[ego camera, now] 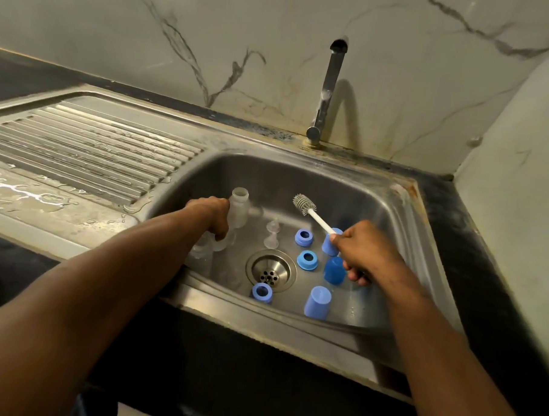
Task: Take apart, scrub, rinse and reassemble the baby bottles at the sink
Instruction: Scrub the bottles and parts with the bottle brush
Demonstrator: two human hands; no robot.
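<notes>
Both hands reach into sink (pixel 393 194): left (pixel 211 216) grips bottle (pixel 239 206), right (pixel 364 252) brush (pixel 304 205).

Left hand (pixel 214 216) grips a clear bottle (pixel 239 208) upright in the sink (pixel 389 209); right hand (pixel 364 251) holds the brush (pixel 311 211), bristles raised above blue rings and caps.

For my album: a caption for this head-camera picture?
Left hand grips a clear bottle, right hand holds a bottle brush over the sink.

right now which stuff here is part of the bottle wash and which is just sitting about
In the job: left hand gripping clear bottle; right hand holding brush; blue rings; blue caps; clear teat; tap.
Just there: wet drainboard; drain strainer.
</notes>
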